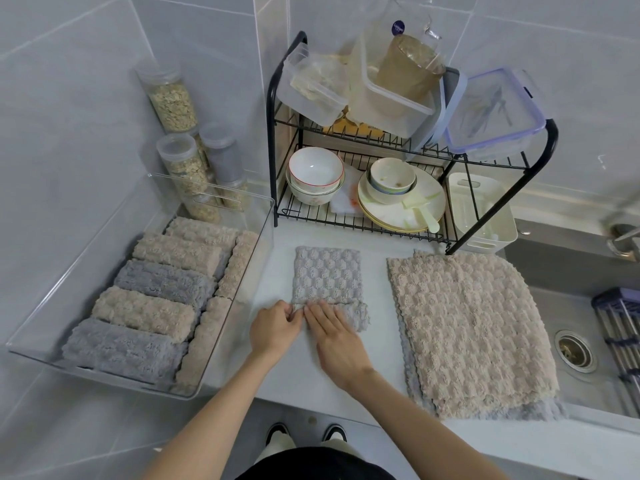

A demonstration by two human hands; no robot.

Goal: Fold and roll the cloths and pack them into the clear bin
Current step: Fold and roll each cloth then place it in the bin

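A folded grey cloth (327, 273) lies as a narrow strip on the white counter, its near end turned up into a short roll. My left hand (273, 329) pinches the left end of that roll. My right hand (337, 336) presses flat on the roll's middle and right part. To the left stands the clear bin (239, 289), holding several rolled beige and grey cloths (145, 311) packed side by side. On the right a stack of unfolded cloths (467, 327) lies flat, beige on top with a grey one showing underneath.
A black dish rack (273, 133) with bowls, plates and plastic boxes stands behind the cloth. Jars of oats (173, 102) stand in the back left corner. The steel sink (575, 351) and its drain are at the right, beside the cloth stack.
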